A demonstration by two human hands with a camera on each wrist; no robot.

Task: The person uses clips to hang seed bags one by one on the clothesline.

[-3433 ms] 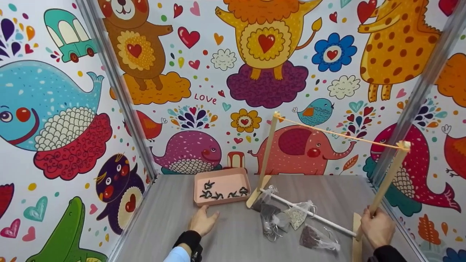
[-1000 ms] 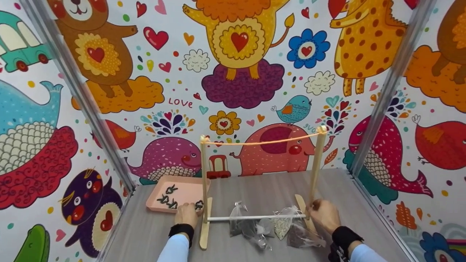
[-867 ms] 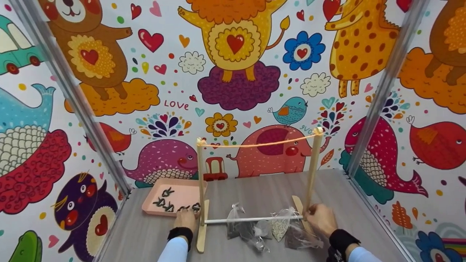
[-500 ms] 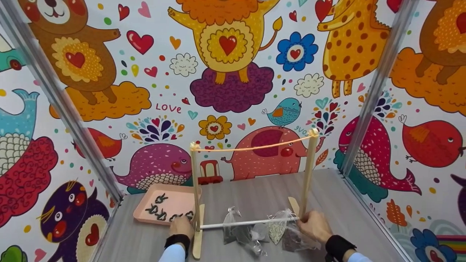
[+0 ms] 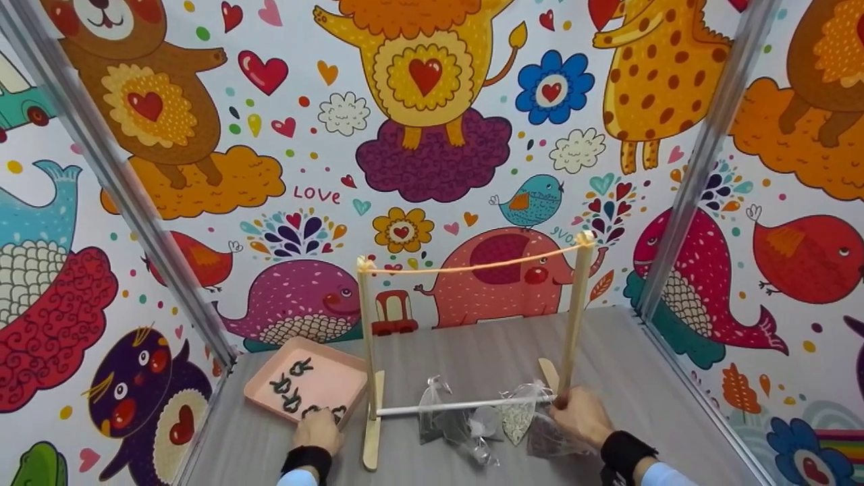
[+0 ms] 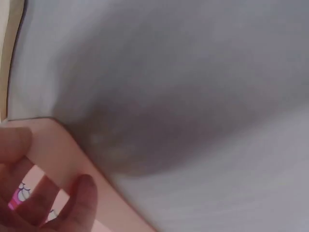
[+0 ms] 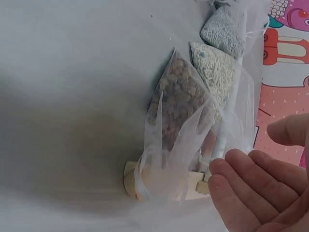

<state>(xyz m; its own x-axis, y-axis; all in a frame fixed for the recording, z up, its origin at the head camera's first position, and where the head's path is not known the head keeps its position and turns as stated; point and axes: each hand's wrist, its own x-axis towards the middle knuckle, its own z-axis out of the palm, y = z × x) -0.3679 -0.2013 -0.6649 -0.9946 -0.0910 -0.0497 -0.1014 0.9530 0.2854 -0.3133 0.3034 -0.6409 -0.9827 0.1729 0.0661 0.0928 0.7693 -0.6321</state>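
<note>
Now the left hand (image 5: 318,430) grips the near edge of the tray (image 5: 331,376), fingers bent at its wall. This tray is pale pink and shallow, just left of the frame (image 5: 577,310); dark pieces (image 5: 290,403) lie inside. The right hand (image 5: 582,413) is loose, beside the right post; touching, I cannot tell.

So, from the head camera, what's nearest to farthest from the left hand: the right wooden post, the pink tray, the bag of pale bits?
1. Pink tray: on the left, touching the left hand.
2. Bag of pale bits: right of the middle.
3. Right wooden post: farther right.
</note>
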